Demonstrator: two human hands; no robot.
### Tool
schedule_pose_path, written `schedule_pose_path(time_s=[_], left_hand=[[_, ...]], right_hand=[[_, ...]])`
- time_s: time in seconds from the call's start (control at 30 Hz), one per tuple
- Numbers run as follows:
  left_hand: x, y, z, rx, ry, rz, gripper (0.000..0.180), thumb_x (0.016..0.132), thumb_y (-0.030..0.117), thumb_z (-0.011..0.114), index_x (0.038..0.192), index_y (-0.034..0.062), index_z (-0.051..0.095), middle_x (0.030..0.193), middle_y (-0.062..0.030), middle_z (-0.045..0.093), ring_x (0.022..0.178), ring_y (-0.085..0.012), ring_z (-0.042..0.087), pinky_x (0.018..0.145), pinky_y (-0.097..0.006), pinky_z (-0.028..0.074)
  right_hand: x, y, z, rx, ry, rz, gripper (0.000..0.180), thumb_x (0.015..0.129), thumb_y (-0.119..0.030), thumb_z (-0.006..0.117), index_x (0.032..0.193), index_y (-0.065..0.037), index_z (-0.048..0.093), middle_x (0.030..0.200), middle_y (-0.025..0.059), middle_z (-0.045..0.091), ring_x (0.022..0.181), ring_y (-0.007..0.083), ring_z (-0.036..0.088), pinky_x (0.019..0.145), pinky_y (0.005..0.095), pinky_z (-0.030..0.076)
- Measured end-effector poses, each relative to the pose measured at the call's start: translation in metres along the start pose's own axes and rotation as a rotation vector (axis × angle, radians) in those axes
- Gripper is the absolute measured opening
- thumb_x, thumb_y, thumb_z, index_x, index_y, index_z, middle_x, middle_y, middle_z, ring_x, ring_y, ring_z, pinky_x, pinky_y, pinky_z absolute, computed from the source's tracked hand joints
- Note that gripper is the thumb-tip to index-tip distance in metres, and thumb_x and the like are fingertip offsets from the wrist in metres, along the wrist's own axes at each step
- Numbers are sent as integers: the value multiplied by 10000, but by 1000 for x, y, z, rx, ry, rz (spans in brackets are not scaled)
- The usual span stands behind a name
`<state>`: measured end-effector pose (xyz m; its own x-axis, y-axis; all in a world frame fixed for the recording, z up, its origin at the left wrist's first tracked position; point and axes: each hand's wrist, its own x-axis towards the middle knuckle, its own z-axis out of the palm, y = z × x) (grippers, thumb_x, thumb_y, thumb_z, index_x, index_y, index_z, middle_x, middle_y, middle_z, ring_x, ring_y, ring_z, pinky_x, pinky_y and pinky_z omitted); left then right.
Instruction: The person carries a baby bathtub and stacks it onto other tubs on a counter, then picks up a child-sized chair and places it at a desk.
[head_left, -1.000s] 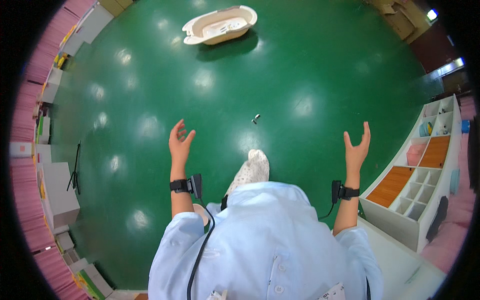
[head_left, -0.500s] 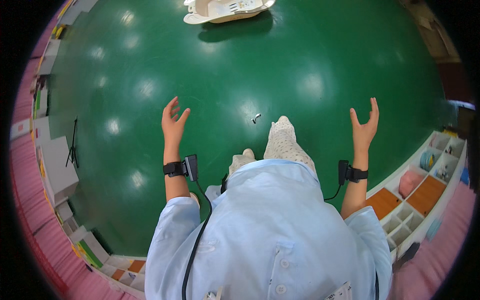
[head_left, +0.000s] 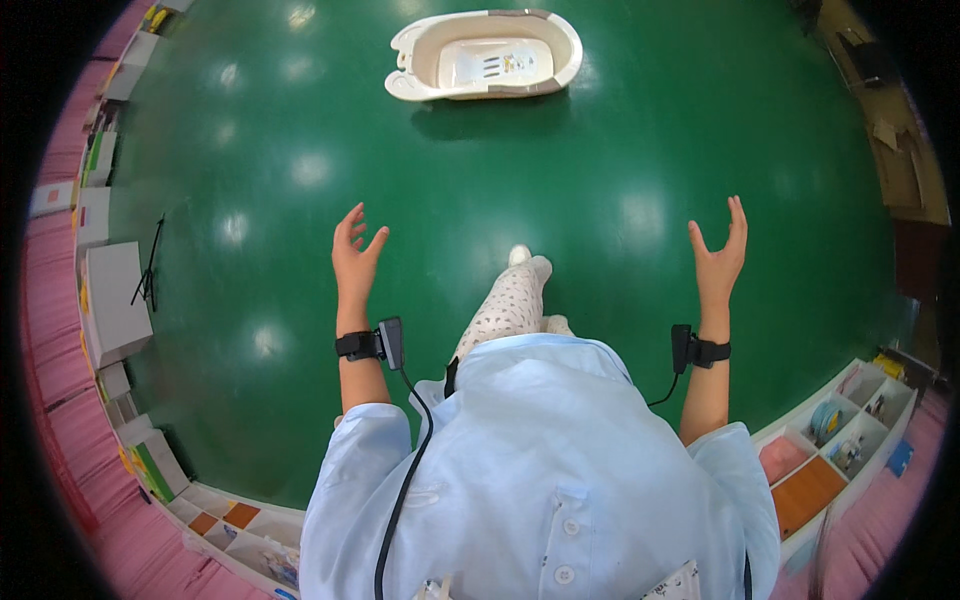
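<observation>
My left hand (head_left: 356,255) is raised over the green floor with its fingers apart and nothing in it. Level with it on the other side, my right hand (head_left: 719,255) is also empty, thumb and fingers spread. Each wrist carries a black strap with a small dark box. Ahead of me on the floor stands a cream baby bathtub (head_left: 570,55), with a white patterned panel inside it. Neither hand touches the tub; both are well short of it.
On the left stand a white box-shaped cabinet (head_left: 117,300) and a thin black tripod (head_left: 148,275). A white compartment shelf (head_left: 790,432) with small items lies at the lower right. Pink drapery (head_left: 50,320) lines the left rim. Green floor (head_left: 450,180) surrounds my feet.
I have stepped forward, my other foot now in front. The bathtub has come nearer and fully into view. A small object on the floor is out of sight. Both hands stay raised and spread.
</observation>
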<state>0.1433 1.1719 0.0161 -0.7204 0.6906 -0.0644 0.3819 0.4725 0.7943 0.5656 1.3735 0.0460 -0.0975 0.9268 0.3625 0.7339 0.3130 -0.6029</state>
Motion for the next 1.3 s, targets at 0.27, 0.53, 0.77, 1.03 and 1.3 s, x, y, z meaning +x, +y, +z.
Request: schedule_pose_path(time_s=[0.27, 0.53, 0.77, 1.03, 1.3], left_hand=[[152, 21, 58, -82, 19, 6, 504, 732, 156, 671, 1196, 102, 481, 1148, -100, 498, 1023, -230, 506, 859, -376, 423], [306, 78, 121, -47, -27, 47, 509, 726, 161, 675, 1194, 106, 483, 1144, -104, 501, 1001, -236, 510, 835, -374, 427], [407, 126, 160, 52, 87, 5, 504, 722, 143, 676, 1187, 100, 488, 1135, -94, 509, 973, -229, 515, 805, -356, 435], [491, 137, 157, 110, 187, -71, 496, 707, 137, 679, 1164, 82, 494, 1100, -98, 513, 948, -244, 523, 780, -370, 443], [568, 75, 150, 99, 195, -80, 478, 678, 161, 699, 1114, 65, 530, 1060, -121, 535, 895, -243, 544, 758, -350, 452]], right_hand=[[135, 11, 59, -16, 85, 3, 576, 695, -120, 687, 1208, -58, 434, 1286, 123, 407, 1177, 289, 396, 967, 379, 333], [287, 36, 132, -45, 11, -13, 545, 727, -131, 665, 1214, -66, 429, 1307, 87, 396, 1189, 264, 386, 960, 386, 343], [438, 71, 200, -50, -80, -79, 538, 707, -96, 663, 1196, -58, 441, 1303, 111, 392, 1191, 284, 378, 982, 373, 318], [574, 58, 261, -3, -196, -175, 548, 702, -95, 663, 1198, -59, 432, 1311, 112, 377, 1196, 293, 363, 982, 382, 313], [604, 45, 336, -34, -235, -95, 543, 697, -99, 662, 1186, -40, 434, 1296, 135, 387, 1191, 303, 366, 984, 378, 310]])
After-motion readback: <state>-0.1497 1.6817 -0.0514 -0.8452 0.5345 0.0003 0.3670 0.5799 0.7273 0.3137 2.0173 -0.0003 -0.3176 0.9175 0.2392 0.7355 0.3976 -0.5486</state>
